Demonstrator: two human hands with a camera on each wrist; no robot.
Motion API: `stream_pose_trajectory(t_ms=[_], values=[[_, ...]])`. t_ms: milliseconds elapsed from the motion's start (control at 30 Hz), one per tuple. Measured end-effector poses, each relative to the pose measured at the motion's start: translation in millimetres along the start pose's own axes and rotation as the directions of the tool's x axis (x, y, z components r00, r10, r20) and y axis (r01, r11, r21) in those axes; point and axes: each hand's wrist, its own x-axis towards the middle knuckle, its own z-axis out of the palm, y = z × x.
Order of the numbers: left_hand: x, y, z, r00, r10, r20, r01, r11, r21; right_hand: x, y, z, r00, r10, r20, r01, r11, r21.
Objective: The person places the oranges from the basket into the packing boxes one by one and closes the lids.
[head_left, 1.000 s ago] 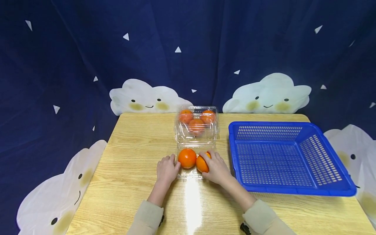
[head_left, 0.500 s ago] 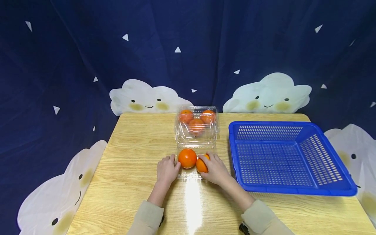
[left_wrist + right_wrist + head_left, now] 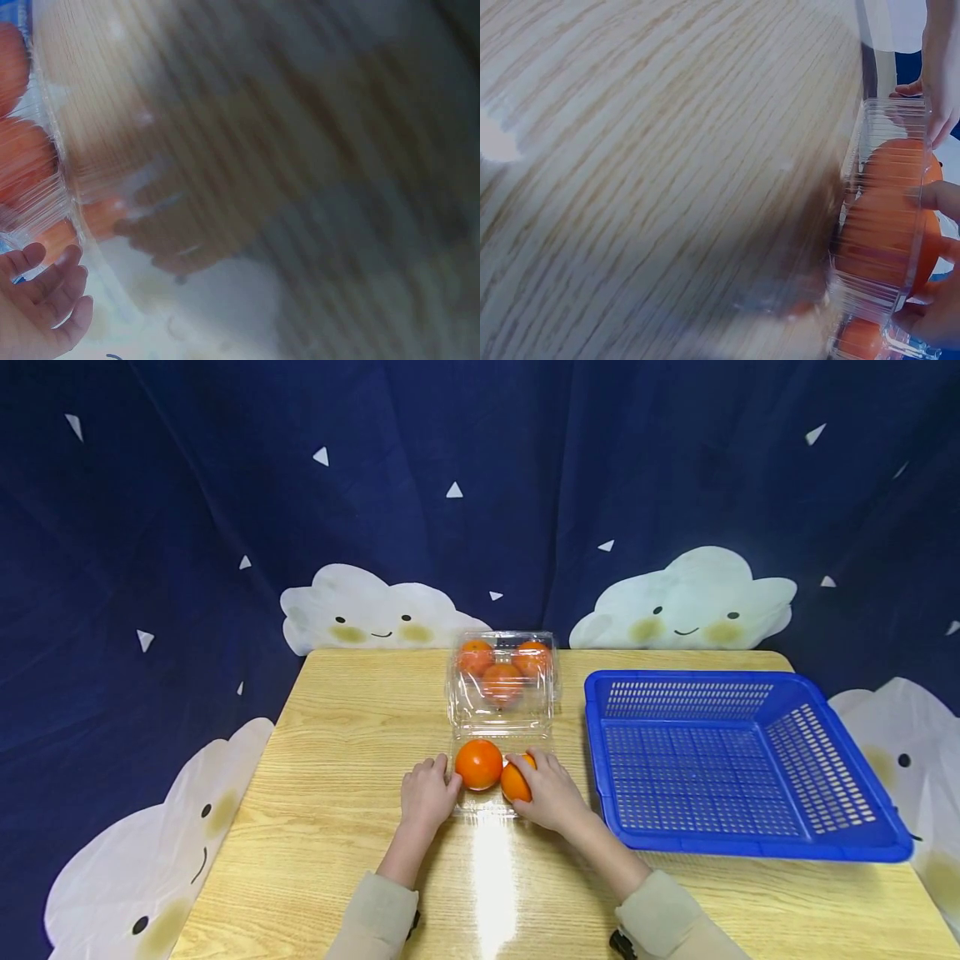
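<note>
In the head view, my right hand grips a glossy orange, fingers over its top and thumb on its near side. This fruit sits in the near half of a hinged clear plastic clamshell box. A second orange stands to its left in the same half. My left hand rests at the box's left edge, thumb near the second orange. In the left wrist view, the fingers of that hand are loosely bent. The right wrist view shows the clear box wall in front of the fruit.
Behind the near half, the clear lid stands raised. Several more oranges show through clear plastic at the back. To the right is a blue perforated basket on the wooden table. A dark blue curtain hangs behind.
My right hand has shifted slightly toward me with the right orange, which has settled a little lower beside the other one. My left hand has stayed in place.
</note>
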Motion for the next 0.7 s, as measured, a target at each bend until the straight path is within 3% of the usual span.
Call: stream_pose_trajectory(t_ms=[467,700], values=[[-0.3,1.5,-1.5,1.000,-0.009,0.006,0.009,1.000,-0.003,3.8,-2,-9,1.000,0.003,-0.003,-0.003,0.997,0.078],[-1.1,2.8,-2.9,1.000,-0.012,0.010,0.012,1.000,-0.012,13.2,-1,-18,0.989,-0.016,-0.147,0.036,0.991,0.133]])
